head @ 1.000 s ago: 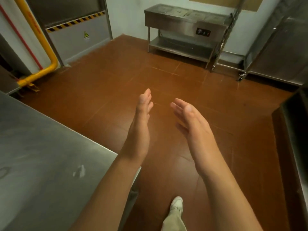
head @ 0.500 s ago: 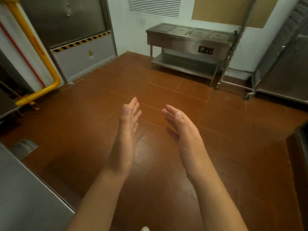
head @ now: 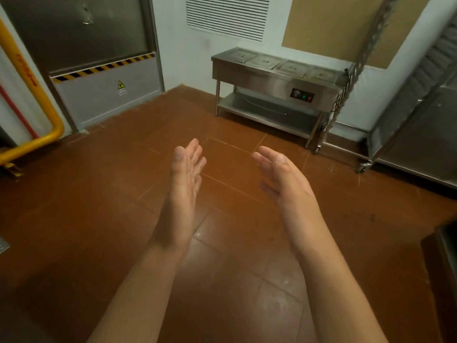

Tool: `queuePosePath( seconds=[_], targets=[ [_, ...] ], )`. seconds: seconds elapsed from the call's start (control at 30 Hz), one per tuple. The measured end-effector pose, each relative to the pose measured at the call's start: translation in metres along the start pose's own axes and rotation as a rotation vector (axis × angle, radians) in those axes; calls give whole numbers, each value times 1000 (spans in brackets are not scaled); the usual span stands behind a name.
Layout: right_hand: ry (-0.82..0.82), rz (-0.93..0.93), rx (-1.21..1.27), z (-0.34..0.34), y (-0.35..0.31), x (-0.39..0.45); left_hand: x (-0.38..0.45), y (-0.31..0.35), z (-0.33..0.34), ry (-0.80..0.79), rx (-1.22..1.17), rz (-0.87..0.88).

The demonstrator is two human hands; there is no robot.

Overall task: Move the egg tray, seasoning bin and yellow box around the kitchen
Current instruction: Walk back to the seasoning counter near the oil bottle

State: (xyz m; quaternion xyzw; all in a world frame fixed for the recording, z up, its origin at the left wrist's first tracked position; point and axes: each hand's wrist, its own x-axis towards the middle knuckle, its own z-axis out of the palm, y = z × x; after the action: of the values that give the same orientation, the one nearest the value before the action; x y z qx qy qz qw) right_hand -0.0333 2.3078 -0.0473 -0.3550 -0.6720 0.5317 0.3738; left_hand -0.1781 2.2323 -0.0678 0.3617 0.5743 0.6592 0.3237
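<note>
Both bare forearms reach out from the bottom of the view, side by side over the reddish-brown tiled floor (head: 230, 256), and neither is carrying anything. The left hand (head: 184, 186) is up on edge, thumb on top, fingers straight and pressed together, pointing away. The right hand (head: 288, 184) faces it palm to palm, fingers extended with a slight forward curve, thumb along the top; there's a clear gap of open floor between the two, no contact. At the right edge, low down, a dark metal unit (head: 445, 253) just pokes into view, too cut off to say what it is. Off to the left, a bent yellow pipe (head: 37, 142) runs down the wall and turns along the floor. Beyond it, a grey metal door with a black-and-yellow hazard stripe and a small yellow warning sticker (head: 103, 78). Straight ahead against the far wall stands a stainless steel warming table with four lidded wells, a control knob and a lower shelf (head: 274, 81), and right of that a tall steel rack on castors (head: 405, 125). Above, a white louvred wall vent (head: 227, 17) and a tan board (head: 346, 28). The egg tray, seasoning bin and yellow box are not visible from this angle.
</note>
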Motion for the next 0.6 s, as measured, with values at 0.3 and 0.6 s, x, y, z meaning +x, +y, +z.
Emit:
queuePosePath(
  seconds=[0.3, 0.6],
  targets=[
    [-55, 3, 16, 21, 17, 138, 125, -3, -19, 92, 16, 24],
    [-303, 29, 109, 100, 34, 304, 253, -7, -72, 346, 9, -28]
  ],
)
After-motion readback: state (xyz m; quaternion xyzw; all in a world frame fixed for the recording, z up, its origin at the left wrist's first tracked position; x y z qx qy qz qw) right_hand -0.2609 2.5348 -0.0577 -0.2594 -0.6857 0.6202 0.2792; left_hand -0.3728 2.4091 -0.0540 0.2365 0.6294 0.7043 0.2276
